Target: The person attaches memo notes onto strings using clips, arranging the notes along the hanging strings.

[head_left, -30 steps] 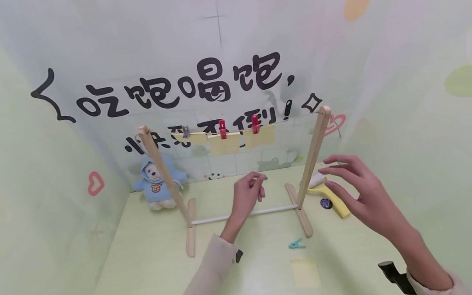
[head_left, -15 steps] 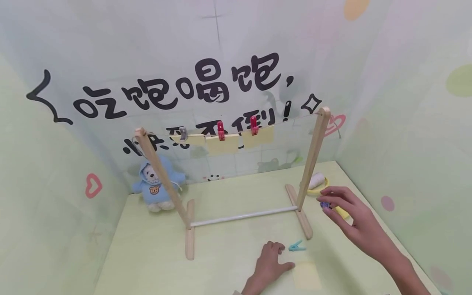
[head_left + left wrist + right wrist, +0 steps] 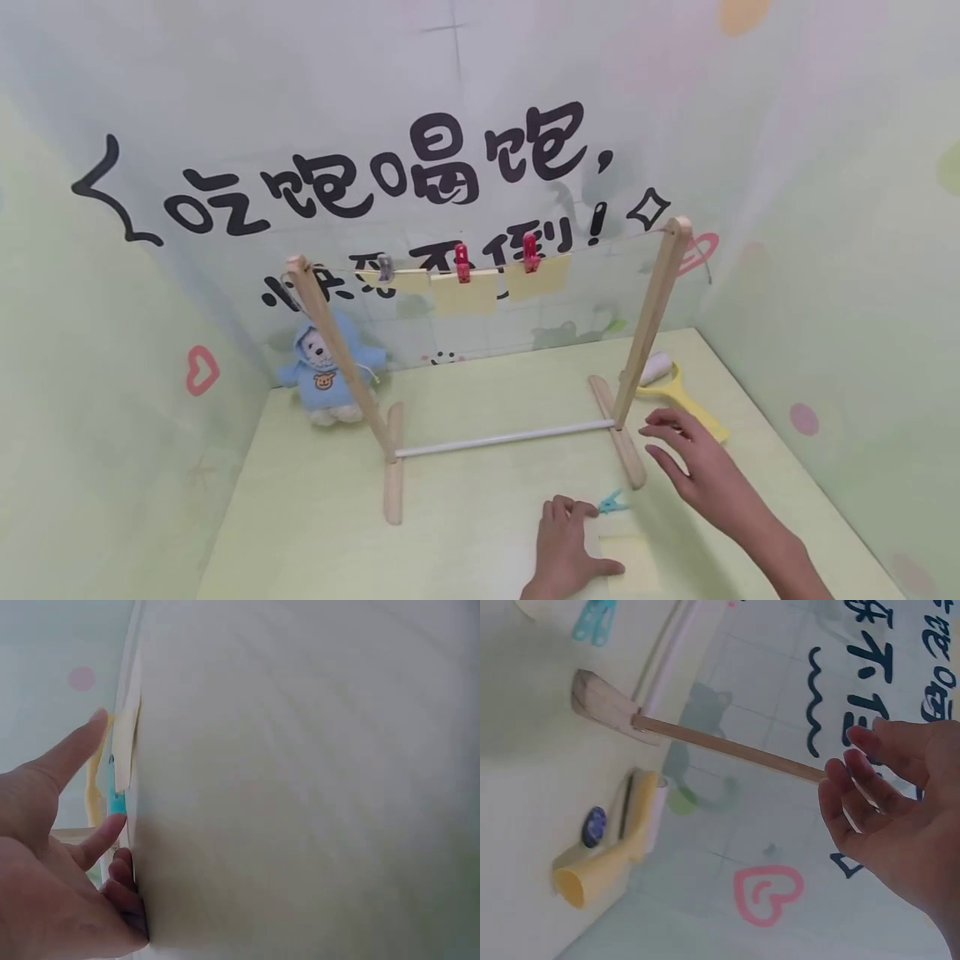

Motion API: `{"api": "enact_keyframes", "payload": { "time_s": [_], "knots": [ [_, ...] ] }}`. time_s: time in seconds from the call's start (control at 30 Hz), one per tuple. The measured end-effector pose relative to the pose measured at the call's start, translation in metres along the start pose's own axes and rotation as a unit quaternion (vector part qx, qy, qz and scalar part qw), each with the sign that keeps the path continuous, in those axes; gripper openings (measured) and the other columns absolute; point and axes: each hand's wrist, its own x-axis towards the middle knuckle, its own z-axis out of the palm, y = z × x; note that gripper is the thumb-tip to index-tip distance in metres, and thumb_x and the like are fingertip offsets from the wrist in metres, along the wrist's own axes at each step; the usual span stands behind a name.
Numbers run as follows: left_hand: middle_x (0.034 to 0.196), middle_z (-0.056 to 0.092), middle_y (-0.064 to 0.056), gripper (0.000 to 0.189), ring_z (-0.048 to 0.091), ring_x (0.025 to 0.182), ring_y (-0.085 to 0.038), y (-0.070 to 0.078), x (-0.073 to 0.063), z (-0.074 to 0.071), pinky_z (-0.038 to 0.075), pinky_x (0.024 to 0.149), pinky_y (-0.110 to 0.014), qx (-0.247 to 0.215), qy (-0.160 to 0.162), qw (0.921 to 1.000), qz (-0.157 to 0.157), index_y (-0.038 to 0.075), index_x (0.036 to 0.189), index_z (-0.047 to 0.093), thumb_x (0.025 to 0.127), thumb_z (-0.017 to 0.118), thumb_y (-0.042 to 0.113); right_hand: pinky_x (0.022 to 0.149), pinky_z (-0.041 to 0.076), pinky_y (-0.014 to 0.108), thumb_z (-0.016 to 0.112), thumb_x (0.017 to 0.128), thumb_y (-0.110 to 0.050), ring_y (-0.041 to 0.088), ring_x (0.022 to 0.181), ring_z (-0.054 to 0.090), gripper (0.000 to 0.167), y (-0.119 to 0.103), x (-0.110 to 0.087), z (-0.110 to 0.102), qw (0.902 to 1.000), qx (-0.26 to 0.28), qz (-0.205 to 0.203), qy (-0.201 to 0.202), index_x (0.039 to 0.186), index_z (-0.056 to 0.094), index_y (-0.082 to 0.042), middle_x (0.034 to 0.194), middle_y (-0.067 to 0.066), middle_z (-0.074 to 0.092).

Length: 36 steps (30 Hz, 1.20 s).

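Observation:
In the head view, my left hand (image 3: 566, 546) lies low over the table with fingers and thumb spread. Its index fingertip is at the teal clothespin (image 3: 613, 502), seemingly touching it. The thumb reaches over the left edge of a pale yellow paper square (image 3: 632, 562); contact there is unclear. In the left wrist view, the paper (image 3: 126, 746) stands edge-on beyond the thumb. My right hand (image 3: 701, 475) hovers right of the wooden rack (image 3: 652, 325), fingers loosely bent, nothing in them. On the rack's string hang yellow papers (image 3: 465, 296), held by red clothespins (image 3: 462, 265) and a grey clothespin (image 3: 386, 268).
A plush toy in blue (image 3: 330, 383) sits behind the rack's left post. Behind the right post lies a yellow-handled lint roller (image 3: 701, 412). A dark purple oval object (image 3: 594, 826) shows beside it in the right wrist view. A white bar (image 3: 502, 439) joins the rack's feet.
My left hand has come down from in front of the rack to the paper and clothespin. The clothespin has turned slightly. My right hand has moved lower and a little left.

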Motion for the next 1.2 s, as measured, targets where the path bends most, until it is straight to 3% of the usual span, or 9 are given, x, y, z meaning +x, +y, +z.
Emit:
{"api": "enact_keyframes", "payload": {
  "time_s": [0.1, 0.17, 0.33, 0.47, 0.63, 0.77, 0.9, 1.07, 1.2],
  "knots": [
    [0.119, 0.045, 0.006, 0.072, 0.038, 0.105, -0.008, 0.001, -0.003, 0.003, 0.045, 0.086, -0.026, 0.042, 0.017, 0.9989, 0.013, 0.028, 0.123, 0.064, 0.069, 0.099, 0.06, 0.082, 0.058, 0.034, 0.081, 0.1, -0.009, 0.028, 0.101, 0.068, 0.006, 0.006, -0.016, 0.022, 0.997, -0.041, 0.037, -0.055, 0.104, 0.078, -0.007, 0.115, 0.009, 0.068],
    [0.12, 0.044, 0.006, 0.067, 0.038, 0.107, -0.008, 0.002, -0.004, 0.003, 0.045, 0.086, -0.026, 0.055, 0.023, 0.998, 0.022, 0.029, 0.119, 0.065, 0.069, 0.101, 0.056, 0.081, 0.06, 0.043, 0.089, 0.085, 0.004, 0.03, 0.102, 0.07, 0.024, 0.008, -0.027, 0.034, 0.9894, -0.047, 0.088, -0.106, 0.103, 0.078, -0.007, 0.115, 0.009, 0.069],
    [0.119, 0.042, 0.008, 0.056, 0.036, 0.107, -0.008, 0.001, -0.006, 0.005, 0.044, 0.086, -0.026, 0.044, 0.02, 0.9983, 0.033, 0.031, 0.109, 0.067, 0.069, 0.102, 0.05, 0.086, 0.061, 0.049, 0.086, 0.089, 0.004, 0.03, 0.105, 0.071, 0.021, 0.01, -0.048, 0.054, 0.9662, -0.033, 0.179, -0.182, 0.107, 0.08, -0.005, 0.116, 0.008, 0.069],
    [0.116, 0.039, 0.01, 0.054, 0.033, 0.105, -0.006, -0.002, -0.006, 0.006, 0.042, 0.084, -0.024, 0.05, 0.032, 0.9973, 0.043, 0.032, 0.104, 0.068, 0.068, 0.102, 0.051, 0.086, 0.061, 0.05, 0.087, 0.086, 0.006, 0.031, 0.103, 0.071, 0.025, 0.021, -0.058, 0.065, 0.9723, -0.015, 0.164, -0.166, 0.107, 0.079, -0.004, 0.115, 0.008, 0.068],
    [0.114, 0.036, 0.012, 0.046, 0.031, 0.104, -0.006, -0.003, -0.005, 0.004, 0.039, 0.083, -0.022, 0.047, 0.029, 0.9976, 0.042, 0.032, 0.098, 0.071, 0.069, 0.102, 0.05, 0.081, 0.06, 0.043, 0.089, 0.085, 0.001, 0.03, 0.102, 0.067, 0.03, 0.042, -0.072, 0.081, 0.9825, 0.017, 0.108, -0.151, 0.112, 0.077, -0.004, 0.115, 0.01, 0.065],
    [0.115, 0.037, 0.013, 0.038, 0.03, 0.103, -0.006, -0.001, -0.004, -0.001, 0.037, 0.082, -0.021, 0.038, 0.006, 0.9987, 0.033, 0.03, 0.09, 0.073, 0.072, 0.101, 0.048, 0.079, 0.057, 0.047, 0.095, 0.075, 0.001, 0.03, 0.1, 0.06, 0.045, 0.037, -0.073, 0.081, 0.9742, -0.008, 0.105, -0.2, 0.115, 0.078, -0.007, 0.116, 0.009, 0.065],
    [0.114, 0.038, 0.014, 0.032, 0.029, 0.101, -0.006, 0.0, -0.004, -0.002, 0.035, 0.08, -0.02, 0.045, -0.005, 0.9984, 0.035, 0.032, 0.082, 0.074, 0.074, 0.099, 0.05, 0.085, 0.054, 0.048, 0.096, 0.076, -0.001, 0.026, 0.103, 0.056, 0.043, 0.026, -0.071, 0.079, 0.959, -0.03, 0.137, -0.246, 0.114, 0.079, -0.012, 0.119, 0.006, 0.065],
    [0.112, 0.039, 0.013, 0.03, 0.029, 0.099, -0.006, 0.0, -0.004, -0.005, 0.033, 0.077, -0.02, 0.064, 0.006, 0.9967, 0.05, 0.033, 0.075, 0.074, 0.075, 0.098, 0.052, 0.088, 0.054, 0.048, 0.096, 0.076, 0.0, 0.024, 0.105, 0.056, 0.038, 0.022, -0.069, 0.08, 0.9548, -0.042, 0.157, -0.249, 0.106, 0.077, -0.015, 0.118, 0.003, 0.066],
    [0.112, 0.042, 0.012, 0.028, 0.03, 0.099, -0.006, 0.005, -0.002, -0.015, 0.033, 0.078, -0.02, 0.07, -0.011, 0.9964, 0.048, 0.03, 0.077, 0.077, 0.079, 0.096, 0.05, 0.088, 0.053, 0.044, 0.096, 0.076, 0.0, 0.022, 0.103, 0.054, 0.037, 0.026, -0.071, 0.084, 0.9571, -0.041, 0.158, -0.24, 0.101, 0.074, -0.017, 0.116, 0.001, 0.066]
  ]
}}
